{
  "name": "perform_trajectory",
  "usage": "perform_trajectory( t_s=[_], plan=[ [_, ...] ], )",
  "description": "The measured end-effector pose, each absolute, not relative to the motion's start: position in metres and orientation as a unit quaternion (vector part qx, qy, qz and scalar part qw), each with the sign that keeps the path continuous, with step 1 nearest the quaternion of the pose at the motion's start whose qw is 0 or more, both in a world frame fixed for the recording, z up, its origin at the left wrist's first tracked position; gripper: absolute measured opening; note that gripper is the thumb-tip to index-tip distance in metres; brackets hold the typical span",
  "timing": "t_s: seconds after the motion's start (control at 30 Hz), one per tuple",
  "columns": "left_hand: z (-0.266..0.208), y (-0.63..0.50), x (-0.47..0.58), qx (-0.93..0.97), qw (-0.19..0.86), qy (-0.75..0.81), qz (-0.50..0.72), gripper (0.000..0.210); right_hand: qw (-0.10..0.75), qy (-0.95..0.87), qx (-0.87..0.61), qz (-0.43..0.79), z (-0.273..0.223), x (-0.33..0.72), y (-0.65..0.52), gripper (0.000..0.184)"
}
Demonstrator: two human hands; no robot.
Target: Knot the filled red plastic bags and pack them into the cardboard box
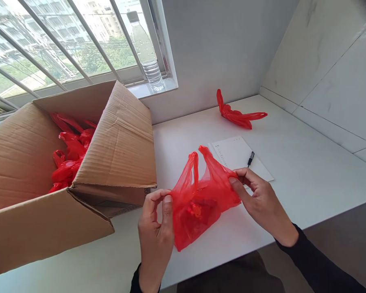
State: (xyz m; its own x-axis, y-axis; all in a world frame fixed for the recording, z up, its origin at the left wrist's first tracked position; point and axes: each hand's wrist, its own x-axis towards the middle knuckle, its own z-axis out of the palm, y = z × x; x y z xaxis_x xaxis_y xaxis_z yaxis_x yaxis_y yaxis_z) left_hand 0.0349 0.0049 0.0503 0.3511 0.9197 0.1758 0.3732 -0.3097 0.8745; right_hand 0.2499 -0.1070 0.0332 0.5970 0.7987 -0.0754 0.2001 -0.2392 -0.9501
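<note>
A thin red plastic bag (198, 215) stands on the white table in front of me, its two loop handles pointing up. Something darker red with a small orange spot shows through its film; I cannot make out what it is. My left hand (157, 228) pinches the bag's left edge between thumb and fingers. On the other side my right hand (258, 195) pinches the right edge below the handle. The bag's mouth is spread between both hands.
An open cardboard box (118, 150) at the left holds several knotted red bags (71, 154). Behind the bag lie a notebook (238, 150) and a black pen (251, 158). Another red bag (236, 116) rests near the wall. A water bottle (146, 53) stands on the windowsill.
</note>
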Motion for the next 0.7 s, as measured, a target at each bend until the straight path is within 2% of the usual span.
perform_trajectory(
  t_s=[0.07,0.13,0.17,0.23,0.3,0.37,0.47,0.53,0.7],
  plan=[
    [0.052,0.0,0.037,0.734,0.395,0.438,0.338,0.027,0.516,-0.343,-0.727,0.297,0.034,0.249,-0.109,0.024],
    [0.052,-0.004,0.041,0.784,0.348,0.418,0.3,0.053,0.515,-0.35,-0.723,0.299,0.035,0.247,-0.111,0.024],
    [0.051,-0.004,0.042,0.81,0.319,0.403,0.283,0.056,0.514,-0.352,-0.723,0.298,0.035,0.246,-0.111,0.024],
    [0.05,-0.004,0.042,0.836,0.289,0.374,0.279,0.035,0.511,-0.35,-0.727,0.298,0.035,0.246,-0.113,0.025],
    [0.05,-0.002,0.039,0.821,0.316,0.364,0.305,0.012,0.511,-0.342,-0.732,0.292,0.033,0.249,-0.115,0.026],
    [0.053,0.0,0.033,0.78,0.355,0.382,0.346,0.01,0.513,-0.333,-0.736,0.29,0.03,0.253,-0.117,0.028],
    [0.061,-0.002,0.023,0.736,0.349,0.421,0.398,0.007,0.518,-0.319,-0.739,0.288,0.027,0.258,-0.122,0.028],
    [0.067,-0.006,0.016,0.714,0.36,0.455,0.391,0.006,0.518,-0.314,-0.743,0.286,0.027,0.259,-0.125,0.026],
    [0.086,-0.015,0.006,0.635,0.495,0.461,0.372,0.019,0.516,-0.325,-0.745,0.273,0.032,0.26,-0.131,0.022]
  ],
)
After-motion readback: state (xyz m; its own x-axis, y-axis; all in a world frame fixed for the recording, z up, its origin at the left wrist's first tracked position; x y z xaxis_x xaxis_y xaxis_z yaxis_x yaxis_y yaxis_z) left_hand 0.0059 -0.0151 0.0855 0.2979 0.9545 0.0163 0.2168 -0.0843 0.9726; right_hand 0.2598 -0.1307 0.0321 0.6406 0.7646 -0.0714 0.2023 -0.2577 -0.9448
